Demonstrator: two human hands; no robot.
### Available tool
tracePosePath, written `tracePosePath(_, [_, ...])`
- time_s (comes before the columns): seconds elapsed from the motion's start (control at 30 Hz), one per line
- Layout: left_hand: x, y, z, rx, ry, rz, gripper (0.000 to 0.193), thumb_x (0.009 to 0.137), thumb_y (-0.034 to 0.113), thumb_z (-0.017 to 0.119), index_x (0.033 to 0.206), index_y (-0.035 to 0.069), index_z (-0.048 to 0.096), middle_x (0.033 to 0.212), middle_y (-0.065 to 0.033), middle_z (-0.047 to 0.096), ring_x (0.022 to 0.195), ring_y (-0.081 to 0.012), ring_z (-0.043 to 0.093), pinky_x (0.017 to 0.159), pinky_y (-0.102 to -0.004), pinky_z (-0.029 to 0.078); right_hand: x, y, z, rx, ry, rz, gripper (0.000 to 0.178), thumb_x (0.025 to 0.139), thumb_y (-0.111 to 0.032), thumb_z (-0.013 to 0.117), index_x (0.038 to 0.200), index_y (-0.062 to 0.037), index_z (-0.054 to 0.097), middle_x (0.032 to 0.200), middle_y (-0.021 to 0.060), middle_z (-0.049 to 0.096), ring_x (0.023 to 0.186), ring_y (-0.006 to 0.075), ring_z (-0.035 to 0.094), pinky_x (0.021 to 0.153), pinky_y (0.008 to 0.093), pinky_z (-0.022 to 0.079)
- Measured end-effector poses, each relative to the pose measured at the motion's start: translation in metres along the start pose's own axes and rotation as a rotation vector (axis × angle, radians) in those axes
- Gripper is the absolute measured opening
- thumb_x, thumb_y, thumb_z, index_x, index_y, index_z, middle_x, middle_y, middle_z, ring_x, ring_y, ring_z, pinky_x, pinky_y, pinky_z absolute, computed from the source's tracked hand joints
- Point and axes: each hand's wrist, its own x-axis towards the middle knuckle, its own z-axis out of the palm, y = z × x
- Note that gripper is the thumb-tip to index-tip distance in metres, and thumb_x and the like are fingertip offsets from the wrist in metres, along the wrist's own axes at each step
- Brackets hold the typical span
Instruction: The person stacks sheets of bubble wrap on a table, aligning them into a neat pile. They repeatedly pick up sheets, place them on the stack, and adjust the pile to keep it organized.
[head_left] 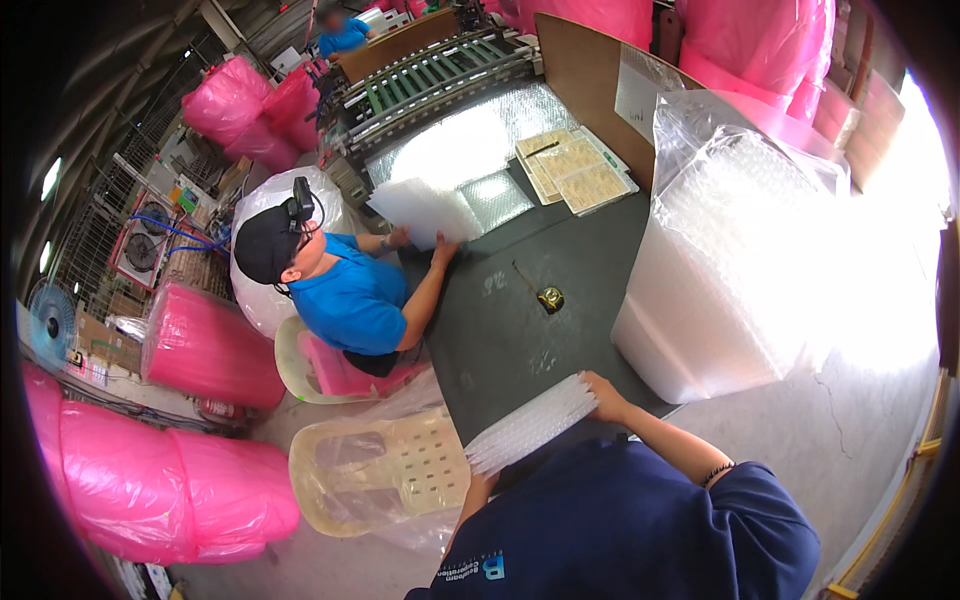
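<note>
A stack of clear bubble wrap sheets [532, 424] is held level in front of my body, over the near edge of the dark table [470, 345]. My right hand [602, 398] grips its far right end, the fingers closed round the edge. At the lower left end, my left hand [481, 488] is closed on the same stack; its fingers are partly hidden beneath the sheets. A yellow and black tape measure [550, 299] lies on the table beyond the stack, with a short length of blade pulled out.
A co-worker in a blue shirt [345, 300] sits at the left, holding bubble wrap sheets [425, 212]. A large clear bag of bubble wrap [715, 280] stands at the right. Papers with a pen [580, 172] lie near the roller machine [440, 85]. A plastic chair [385, 465] is at my left.
</note>
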Motion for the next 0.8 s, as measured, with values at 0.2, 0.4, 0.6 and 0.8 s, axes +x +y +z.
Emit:
tracePosePath(0.2, [-0.007,0.072,-0.014,0.148,-0.266,-0.183,0.059,0.064,0.033,0.077,0.110,0.003,0.055,0.113,-0.0115,0.057,0.109,-0.0244,0.050,0.094,-0.0325,0.038,-0.006,0.006,0.010,-0.036,-0.098,0.058,0.083,0.048,-0.015,0.081,0.121,-0.0049,0.045,0.117,0.0195,0.050,0.113,0.0376,0.043,0.097,0.0409,0.034])
tracePosePath(0.4, [-0.008,0.060,-0.011,0.156,-0.232,0.004,0.054,0.061,0.041,0.078,0.096,0.004,0.062,0.103,-0.0102,0.062,0.103,-0.0266,0.054,0.090,-0.0366,0.041,-0.009,0.043,0.027,-0.005,-0.170,0.042,0.084,0.046,-0.014,0.081,0.122,-0.0061,0.044,0.119,0.0177,0.050,0.113,0.0366,0.043,0.098,0.0409,0.034])
tracePosePath(0.6, [-0.005,0.046,-0.005,0.253,-0.291,-0.084,0.056,0.062,0.037,0.077,0.105,0.006,0.059,0.111,-0.0112,0.058,0.109,-0.0257,0.050,0.094,-0.0356,0.038,-0.014,0.033,0.021,-0.028,-0.135,0.035,0.082,0.049,-0.014,0.081,0.122,-0.0078,0.044,0.120,0.0161,0.051,0.114,0.0353,0.045,0.097,0.0402,0.036])
tracePosePath(0.8, [-0.001,0.036,-0.010,0.342,-0.490,-0.080,0.052,0.070,0.035,0.070,0.113,0.009,0.056,0.115,-0.0116,0.057,0.115,-0.0256,0.047,0.096,-0.0339,0.035,-0.019,0.025,0.018,-0.040,-0.121,0.034,0.081,0.050,-0.014,0.080,0.123,-0.0079,0.044,0.121,0.0161,0.051,0.114,0.0355,0.045,0.097,0.0400,0.036])
